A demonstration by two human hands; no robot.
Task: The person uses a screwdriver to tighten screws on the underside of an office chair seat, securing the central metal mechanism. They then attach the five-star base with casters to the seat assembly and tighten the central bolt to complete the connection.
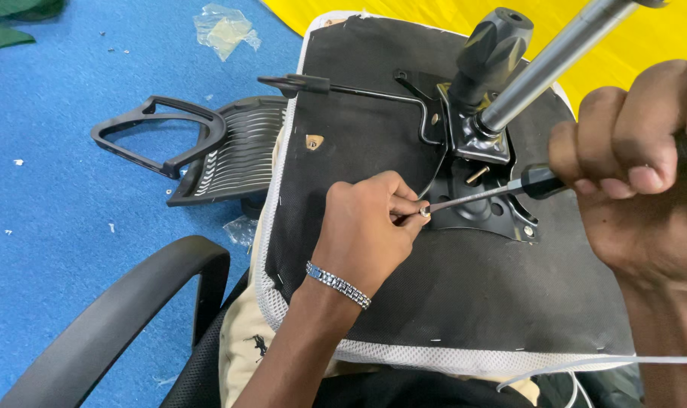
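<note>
Head cam had the left hand point(366, 227) pinching a small screw point(425, 212) at its fingertips, right on the tip of the screwdriver point(494, 193). The right hand point(638, 159) was wrapped tight around the handle. All this sat at the edge of the black metal plate point(483, 215) on the upturned chair seat point(449, 295). Honestly, that screw could've slipped off and rolled onto the blue carpet point(64, 196), and the gas cylinder point(562, 53) crowded the driver's angle.

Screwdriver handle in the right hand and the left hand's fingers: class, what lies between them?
In the head view, the screwdriver's thin metal shaft spans that stretch above the black mechanism plate, its tip meeting a small screw pinched by the left hand.
</note>
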